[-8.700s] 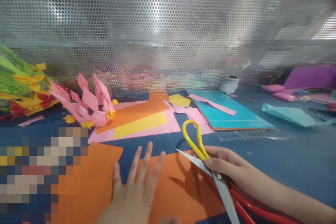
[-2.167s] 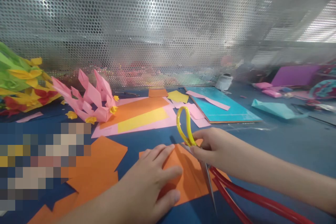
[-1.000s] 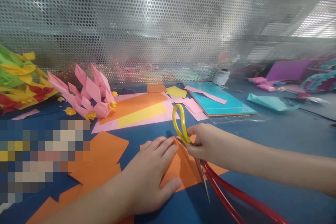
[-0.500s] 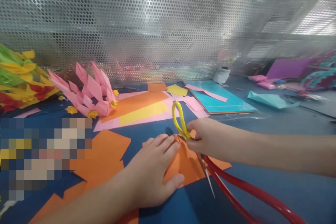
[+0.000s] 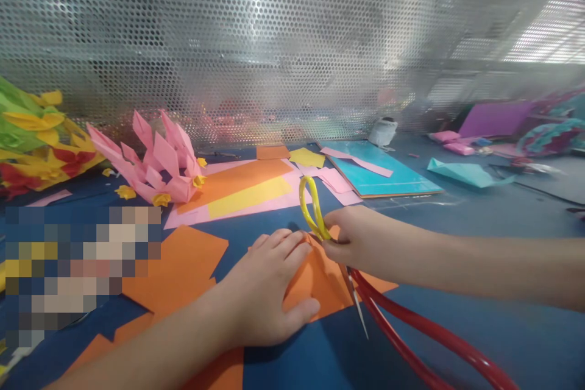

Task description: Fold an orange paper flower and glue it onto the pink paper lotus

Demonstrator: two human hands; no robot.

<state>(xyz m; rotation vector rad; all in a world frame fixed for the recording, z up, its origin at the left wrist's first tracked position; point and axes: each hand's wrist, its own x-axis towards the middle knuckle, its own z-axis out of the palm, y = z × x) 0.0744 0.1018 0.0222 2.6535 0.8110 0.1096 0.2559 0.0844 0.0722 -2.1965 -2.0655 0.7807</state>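
My left hand (image 5: 265,286) lies palm down on a folded orange paper (image 5: 320,283), fingers stretched and pressing it onto the blue table (image 5: 479,219). My right hand (image 5: 354,244) is closed on yellow-handled scissors (image 5: 313,210). One handle loop stands up above my fist, and the blade tip (image 5: 361,320) points down toward me past the paper's near edge. My right fingertips touch the paper's top corner, right beside my left fingertips. A red tube (image 5: 425,341) curves under my right forearm.
Orange offcuts (image 5: 178,265) lie to the left. Behind them are a pink folded paper piece (image 5: 155,164), pink, orange and yellow sheets (image 5: 247,192), a teal sheet (image 5: 379,177), and green-yellow paper work (image 5: 31,140) far left. A perforated metal wall (image 5: 292,42) closes the back.
Over nine seconds the flat orange sheet has become a smaller folded piece under my left hand. In the last second both hands stay nearly still, pressing the same corner.
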